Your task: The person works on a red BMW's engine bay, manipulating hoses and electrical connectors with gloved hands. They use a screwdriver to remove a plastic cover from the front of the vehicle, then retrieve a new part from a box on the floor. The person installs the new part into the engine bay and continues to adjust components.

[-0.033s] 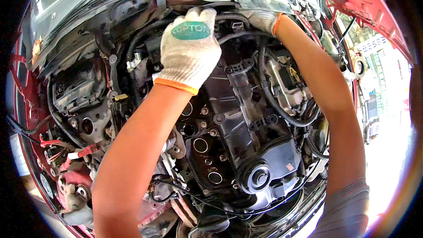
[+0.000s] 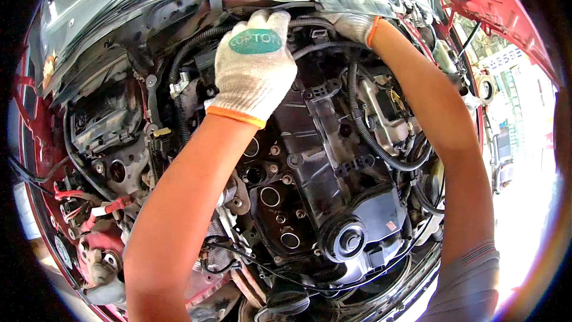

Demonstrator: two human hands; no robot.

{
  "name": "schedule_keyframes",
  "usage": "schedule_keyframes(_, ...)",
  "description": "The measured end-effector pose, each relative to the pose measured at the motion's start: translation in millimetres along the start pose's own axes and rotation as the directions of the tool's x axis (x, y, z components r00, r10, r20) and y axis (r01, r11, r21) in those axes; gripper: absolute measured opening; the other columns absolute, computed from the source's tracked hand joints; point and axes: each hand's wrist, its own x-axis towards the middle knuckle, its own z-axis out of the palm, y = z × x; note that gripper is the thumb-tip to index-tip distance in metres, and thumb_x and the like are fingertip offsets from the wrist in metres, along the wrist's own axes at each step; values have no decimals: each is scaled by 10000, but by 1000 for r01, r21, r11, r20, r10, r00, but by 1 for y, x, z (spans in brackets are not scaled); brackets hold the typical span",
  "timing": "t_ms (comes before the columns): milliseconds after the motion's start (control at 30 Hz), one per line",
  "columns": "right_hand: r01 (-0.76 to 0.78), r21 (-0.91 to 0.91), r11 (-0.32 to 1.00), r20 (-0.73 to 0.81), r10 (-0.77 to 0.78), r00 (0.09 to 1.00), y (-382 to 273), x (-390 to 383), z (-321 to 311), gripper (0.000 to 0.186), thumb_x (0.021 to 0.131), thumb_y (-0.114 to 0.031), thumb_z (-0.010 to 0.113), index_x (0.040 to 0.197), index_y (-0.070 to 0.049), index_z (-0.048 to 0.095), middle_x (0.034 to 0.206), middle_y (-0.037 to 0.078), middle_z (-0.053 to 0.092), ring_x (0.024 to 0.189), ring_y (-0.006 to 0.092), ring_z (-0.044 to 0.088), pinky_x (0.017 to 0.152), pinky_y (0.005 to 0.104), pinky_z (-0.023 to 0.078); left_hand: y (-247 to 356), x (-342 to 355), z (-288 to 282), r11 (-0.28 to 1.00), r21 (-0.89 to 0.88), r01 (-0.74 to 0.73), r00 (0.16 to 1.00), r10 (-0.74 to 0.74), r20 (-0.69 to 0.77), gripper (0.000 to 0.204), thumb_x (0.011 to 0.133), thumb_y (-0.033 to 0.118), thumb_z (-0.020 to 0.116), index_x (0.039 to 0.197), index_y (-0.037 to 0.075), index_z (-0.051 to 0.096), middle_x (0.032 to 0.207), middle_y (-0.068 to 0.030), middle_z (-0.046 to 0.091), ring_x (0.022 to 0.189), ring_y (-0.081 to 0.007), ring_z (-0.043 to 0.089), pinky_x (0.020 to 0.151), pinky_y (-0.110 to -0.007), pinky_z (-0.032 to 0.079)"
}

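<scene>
My left hand (image 2: 256, 62), in a white knitted glove with an orange cuff and a green patch, lies at the back of the engine bay. Its fingers curl down over a black corrugated hose (image 2: 193, 45), which emerges on both sides of the glove; the fingertips are hidden. My right hand (image 2: 353, 27), also gloved, reaches under the edge of the grey cowl panel (image 2: 351, 3) at the back. Its fingers are out of sight there, beside the hose's right end. Below both hands lies the black engine cover (image 2: 310, 161) with a round cap (image 2: 350, 238).
Round openings and bolts line the dark strip left of the cover. Another corrugated hose (image 2: 366, 134) loops down on the right. Red cables (image 2: 113, 206) and a red metal part (image 2: 104, 238) sit at the left. The raised red hood (image 2: 494, 9) shows at upper right.
My left hand has shifted very slightly to the left, still over the hose. The right hand looks unchanged.
</scene>
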Motion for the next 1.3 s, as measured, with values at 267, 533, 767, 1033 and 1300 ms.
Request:
schedule_keyframes(267,45,49,998,-77,-41,996,3,0,10,390,995,-443,608,1238,-148,688,1148,150,725,1037,363,681,867,472,547,-1,0,0,1000,5,-7,1000,7,-16,327,858,108,655,1180,153,692,1057,-109,698,960,-340,690,842,-460,563)
schedule_keyframes(533,9,89,996,-59,-4,998,3,-1,10,386,1000,-449,584,1239,-163,687,1149,158,724,1056,360,681,876,466,544,-3,0,4,999,2,-38,998,38,-49,294,866,113,656,1156,139,695,1030,-115,699,926,-343,691,809,-464,566)
schedule_keyframes(767,-122,56,991,94,116,989,-12,0,-8,421,996,-488,579,1269,-181,672,1177,166,716,1091,362,671,910,454,532,1,0,2,999,18,-29,998,30,-60,287,870,111,657,1153,137,699,1028,-115,704,922,-343,692,821,-456,563)
schedule_keyframes(1033,-296,128,946,197,269,943,-25,2,-21,534,960,-579,607,1337,-204,648,1263,142,700,1153,349,652,988,460,492,2,-1,2,999,20,-33,997,34,-71,295,865,106,677,1158,140,678,1066,-108,698,888,-332,676,815,-457,553)
schedule_keyframes(1300,-433,247,867,253,374,892,-44,14,-12,636,878,-563,724,1340,-129,670,1329,137,687,1210,363,628,1053,439,459,2,-3,4,1000,-4,-15,996,14,-89,284,849,114,686,1133,132,681,1072,-108,692,896,-333,672,824,-454,548)
